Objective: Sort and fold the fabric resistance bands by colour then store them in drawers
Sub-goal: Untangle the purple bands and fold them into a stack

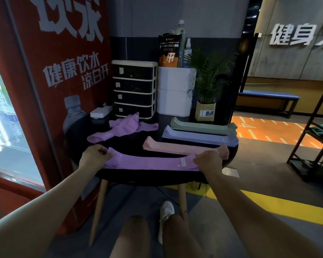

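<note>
At the front edge of the round black worktop (131, 144), we hold one purple fabric resistance band (149, 162) stretched flat: our left hand (93, 156) pinches its left end, our right hand (207, 161) grips its right end. Behind it, toward the left rear, lies a loose heap of purple bands (123, 128); their number cannot be told. Rightward lie three flat stacks: pink (177, 148), lilac-blue (199, 137), green (203, 126). We judge three colours sorted, purple partly done. The four-drawer black organiser (135, 90) at the rear edge shows all drawers closed; storage remains.
</note>
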### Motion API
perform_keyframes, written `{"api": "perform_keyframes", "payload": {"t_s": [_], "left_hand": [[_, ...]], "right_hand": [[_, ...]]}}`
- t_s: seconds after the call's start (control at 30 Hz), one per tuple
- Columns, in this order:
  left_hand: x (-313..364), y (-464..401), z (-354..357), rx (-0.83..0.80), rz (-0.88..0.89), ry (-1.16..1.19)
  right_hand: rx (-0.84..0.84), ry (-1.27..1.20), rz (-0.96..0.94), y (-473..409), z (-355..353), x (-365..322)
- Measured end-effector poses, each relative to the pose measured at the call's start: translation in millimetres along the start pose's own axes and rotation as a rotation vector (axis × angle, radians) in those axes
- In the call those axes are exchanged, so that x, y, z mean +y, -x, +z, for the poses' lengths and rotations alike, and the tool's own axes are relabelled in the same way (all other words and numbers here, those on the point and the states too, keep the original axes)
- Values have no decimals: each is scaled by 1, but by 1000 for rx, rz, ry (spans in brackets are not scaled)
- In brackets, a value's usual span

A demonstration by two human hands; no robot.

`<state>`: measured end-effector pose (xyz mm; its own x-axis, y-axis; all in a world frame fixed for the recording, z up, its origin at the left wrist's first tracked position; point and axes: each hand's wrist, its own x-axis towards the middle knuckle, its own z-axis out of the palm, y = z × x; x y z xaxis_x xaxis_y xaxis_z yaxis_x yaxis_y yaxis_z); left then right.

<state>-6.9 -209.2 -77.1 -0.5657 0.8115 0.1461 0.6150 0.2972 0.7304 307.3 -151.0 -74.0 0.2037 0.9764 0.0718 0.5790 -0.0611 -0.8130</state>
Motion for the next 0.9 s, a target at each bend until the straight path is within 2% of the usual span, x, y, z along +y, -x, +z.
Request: {"api": "perform_keyframes", "payload": {"t_s": [0.47,0.57,0.63,0.73,0.83,0.9], "left_hand": [[-12,4,6,-35,19,-53],[-14,4,7,-29,22,-50],[-15,4,8,-22,16,-43],[-16,3,8,-15,16,-43],[-17,2,9,-9,25,-61],[-18,3,10,-3,27,-60]], "right_hand": [[34,136,-78,-3,11,14],[106,130,-217,3,18,11],[111,114,-393,13,27,-2],[-65,173,-625,23,48,-24],[-274,261,-693,27,69,-42],[-343,310,-698,28,78,-45]]}}
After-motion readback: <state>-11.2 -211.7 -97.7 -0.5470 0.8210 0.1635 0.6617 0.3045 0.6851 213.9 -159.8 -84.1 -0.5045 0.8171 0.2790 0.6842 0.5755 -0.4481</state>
